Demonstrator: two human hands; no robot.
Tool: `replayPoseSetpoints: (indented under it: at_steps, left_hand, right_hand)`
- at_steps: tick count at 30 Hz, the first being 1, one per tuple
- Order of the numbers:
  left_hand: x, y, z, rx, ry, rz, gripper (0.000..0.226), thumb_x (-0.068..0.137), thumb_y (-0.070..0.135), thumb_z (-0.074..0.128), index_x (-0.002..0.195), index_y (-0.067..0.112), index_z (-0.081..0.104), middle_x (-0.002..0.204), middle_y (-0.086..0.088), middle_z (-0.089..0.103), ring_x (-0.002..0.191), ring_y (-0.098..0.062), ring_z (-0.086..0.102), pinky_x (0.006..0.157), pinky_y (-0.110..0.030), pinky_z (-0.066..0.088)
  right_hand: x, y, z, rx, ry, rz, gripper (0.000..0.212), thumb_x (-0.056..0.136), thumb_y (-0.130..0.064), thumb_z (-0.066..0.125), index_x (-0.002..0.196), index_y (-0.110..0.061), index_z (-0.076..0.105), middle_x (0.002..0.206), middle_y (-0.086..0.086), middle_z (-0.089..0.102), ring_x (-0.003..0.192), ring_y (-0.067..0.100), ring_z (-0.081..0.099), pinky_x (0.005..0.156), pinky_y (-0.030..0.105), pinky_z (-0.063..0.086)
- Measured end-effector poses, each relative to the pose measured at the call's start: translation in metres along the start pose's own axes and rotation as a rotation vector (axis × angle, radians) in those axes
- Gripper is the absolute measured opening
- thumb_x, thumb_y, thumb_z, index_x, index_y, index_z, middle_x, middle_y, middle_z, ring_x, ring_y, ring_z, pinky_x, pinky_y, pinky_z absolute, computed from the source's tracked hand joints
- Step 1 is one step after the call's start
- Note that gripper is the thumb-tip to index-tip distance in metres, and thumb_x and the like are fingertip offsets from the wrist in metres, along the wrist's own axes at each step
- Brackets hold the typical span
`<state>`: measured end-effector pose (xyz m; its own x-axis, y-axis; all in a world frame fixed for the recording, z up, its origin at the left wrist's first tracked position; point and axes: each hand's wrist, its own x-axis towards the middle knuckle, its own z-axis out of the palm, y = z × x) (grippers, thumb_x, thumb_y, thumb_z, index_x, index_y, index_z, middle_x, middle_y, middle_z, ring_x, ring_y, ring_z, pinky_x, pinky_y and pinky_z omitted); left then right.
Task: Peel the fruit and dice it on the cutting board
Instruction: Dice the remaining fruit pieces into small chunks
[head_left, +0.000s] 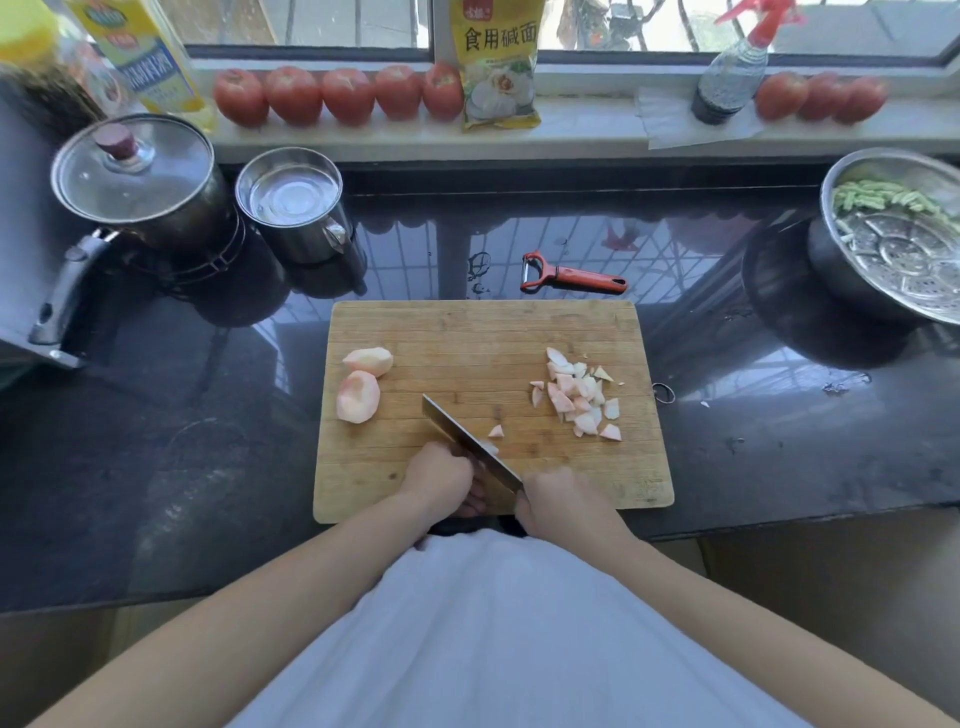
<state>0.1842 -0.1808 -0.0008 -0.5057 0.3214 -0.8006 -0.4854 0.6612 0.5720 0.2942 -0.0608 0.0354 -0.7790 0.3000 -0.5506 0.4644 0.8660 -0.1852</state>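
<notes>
Dicing was underway: right hand (563, 501) gripped the cleaver (470, 449); left hand (439, 480), curled, pinned fruit hidden beneath. Diced pile (579, 397) beyond right hand; two peeled chunks (361, 384) beyond left, probably next.

Home kitchen, dark polished stone table (156, 467) under a window, lidded pot (135, 176), steel steamer bowl (893, 244) (green vegetables inside), tomatoes (337, 96) along the sill, wooden cutting board (467, 332), red peeler (571, 273)
</notes>
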Motion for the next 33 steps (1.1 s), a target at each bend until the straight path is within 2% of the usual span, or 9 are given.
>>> replayPoseSetpoints:
  at_steps: [4,8,10,17,22,25,27,30,33]
  left_hand:
    - [-0.003,0.000,-0.001,0.044,-0.011,0.036,0.025,0.106,0.019,0.051,0.106,0.007,0.073,0.085,-0.017,0.077,0.073,-0.029,0.078,0.070,-0.039,0.066]
    - [-0.005,-0.002,-0.007,0.020,-0.062,0.098,0.024,0.108,0.029,0.052,0.112,0.019,0.073,0.088,-0.016,0.077,0.076,-0.029,0.078,0.074,-0.040,0.066]
    - [-0.003,-0.002,-0.015,-0.020,-0.033,0.091,0.020,0.108,0.026,0.054,0.111,0.015,0.071,0.089,-0.017,0.076,0.076,-0.030,0.077,0.074,-0.043,0.066]
    - [-0.004,-0.005,-0.063,-0.332,0.200,-0.044,0.017,0.107,0.017,0.052,0.107,0.008,0.066,0.100,-0.019,0.074,0.085,-0.034,0.075,0.070,-0.039,0.061]
    - [-0.018,-0.006,-0.074,-0.429,0.209,-0.037,0.014,0.105,0.015,0.058,0.108,0.005,0.067,0.098,-0.019,0.073,0.085,-0.033,0.074,0.073,-0.040,0.062]
    - [-0.026,-0.005,-0.075,-0.448,0.190,-0.029,0.015,0.105,0.014,0.057,0.108,0.004,0.067,0.098,-0.018,0.074,0.085,-0.031,0.072,0.073,-0.037,0.062]
    - [-0.029,-0.002,-0.072,-0.459,0.179,-0.027,0.015,0.105,0.015,0.058,0.108,0.004,0.067,0.098,-0.018,0.074,0.084,-0.030,0.072,0.075,-0.038,0.062]
    - [-0.032,0.010,-0.068,-0.520,0.216,0.005,0.012,0.104,0.015,0.059,0.108,0.006,0.067,0.097,-0.016,0.072,0.081,-0.027,0.070,0.072,-0.036,0.061]
    - [-0.036,0.027,-0.066,-0.494,0.381,0.155,0.014,0.104,0.015,0.055,0.102,0.016,0.069,0.096,-0.010,0.071,0.081,-0.024,0.069,0.073,-0.035,0.059]
  right_hand:
    - [-0.001,0.006,0.000,0.138,0.131,0.034,0.020,0.098,-0.020,0.046,0.084,-0.015,0.059,0.079,0.006,0.065,0.072,0.030,0.060,0.055,0.035,0.046]
    - [-0.005,0.023,-0.008,0.231,0.228,0.095,0.024,0.099,-0.026,0.048,0.076,-0.023,0.049,0.071,0.002,0.059,0.067,0.028,0.058,0.056,0.038,0.048]
    - [-0.007,0.027,-0.012,0.236,0.249,0.073,0.025,0.098,-0.025,0.050,0.073,-0.024,0.047,0.068,0.001,0.057,0.065,0.028,0.057,0.055,0.037,0.047]
    - [-0.001,0.010,-0.010,0.082,0.099,-0.110,0.022,0.096,-0.028,0.048,0.075,-0.025,0.051,0.074,-0.001,0.057,0.066,0.025,0.054,0.051,0.031,0.038]
    - [0.009,0.024,-0.018,0.122,0.128,-0.022,0.023,0.099,-0.030,0.049,0.095,-0.018,0.068,0.085,0.002,0.065,0.076,0.024,0.061,0.062,0.036,0.054]
    - [0.013,0.038,-0.035,0.123,0.248,0.056,0.026,0.100,-0.024,0.049,0.118,-0.018,0.067,0.102,0.005,0.067,0.086,0.027,0.060,0.067,0.034,0.048]
    - [0.014,0.048,-0.044,0.138,0.274,0.039,0.031,0.101,-0.021,0.048,0.128,-0.020,0.062,0.098,0.004,0.063,0.087,0.028,0.055,0.068,0.035,0.045]
    - [0.008,0.061,-0.044,0.122,0.329,-0.081,0.027,0.100,-0.017,0.052,0.123,-0.020,0.066,0.092,-0.003,0.066,0.082,0.032,0.060,0.065,0.037,0.047]
    - [0.004,0.078,-0.022,-0.096,0.502,-0.221,0.023,0.082,-0.004,0.070,0.102,-0.016,0.072,0.093,0.000,0.069,0.062,0.028,0.060,0.049,0.036,0.050]
